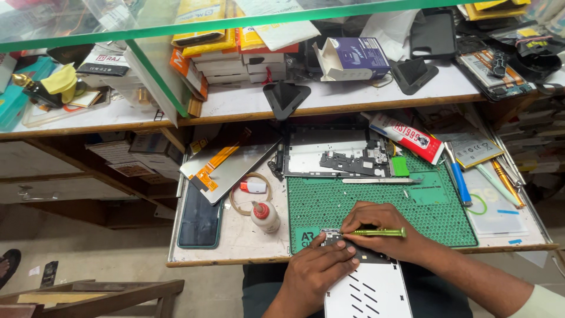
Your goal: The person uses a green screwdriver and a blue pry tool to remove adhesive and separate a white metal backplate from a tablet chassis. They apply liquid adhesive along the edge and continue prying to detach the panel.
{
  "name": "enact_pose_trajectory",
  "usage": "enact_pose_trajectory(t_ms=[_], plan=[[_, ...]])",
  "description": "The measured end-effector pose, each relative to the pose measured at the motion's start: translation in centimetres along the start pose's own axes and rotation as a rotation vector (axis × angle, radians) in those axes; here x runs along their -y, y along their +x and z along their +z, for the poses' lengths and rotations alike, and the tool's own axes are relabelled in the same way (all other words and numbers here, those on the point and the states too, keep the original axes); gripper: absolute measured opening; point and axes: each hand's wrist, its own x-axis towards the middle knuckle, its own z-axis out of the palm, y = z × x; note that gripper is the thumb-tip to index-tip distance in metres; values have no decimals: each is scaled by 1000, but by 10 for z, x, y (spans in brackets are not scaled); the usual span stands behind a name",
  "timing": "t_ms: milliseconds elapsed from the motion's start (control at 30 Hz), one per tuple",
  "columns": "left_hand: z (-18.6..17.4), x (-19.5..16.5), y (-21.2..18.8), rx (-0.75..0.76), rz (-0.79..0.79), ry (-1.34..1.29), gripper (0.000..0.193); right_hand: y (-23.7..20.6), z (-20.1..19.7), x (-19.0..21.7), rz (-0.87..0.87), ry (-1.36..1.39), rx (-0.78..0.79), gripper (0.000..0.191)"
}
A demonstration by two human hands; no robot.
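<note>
My right hand (385,231) grips a green-handled screwdriver (379,232), its tip pointing left onto the top of an opened phone (368,288) that lies at the front edge of the green mat (376,206). My left hand (315,271) rests on the phone's upper left corner, fingers pressing it down beside the screwdriver tip. The phone's pale back shows dark diagonal marks.
Another opened phone frame (338,153) lies at the mat's far edge, with metal tweezers (382,181) in front. A display panel with orange flex cable (226,168), a dark screen (200,221), a small glue bottle (265,217), a red-white tube (408,136) and blue pens (460,182) surround it. Boxes crowd the shelf above.
</note>
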Motion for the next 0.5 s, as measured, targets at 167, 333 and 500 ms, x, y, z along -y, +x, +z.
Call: enact_pose_trajectory(t_ms=[167, 333, 500], plan=[[-4, -4, -1, -11, 15, 5, 21, -8, 0, 9, -160, -128, -12, 14], [1, -3, 4, -27, 23, 2, 15, -19, -10, 16, -122, -226, -13, 15], [5, -2, 2, -24, 20, 6, 15, -22, -16, 16, -70, -138, -22, 13]])
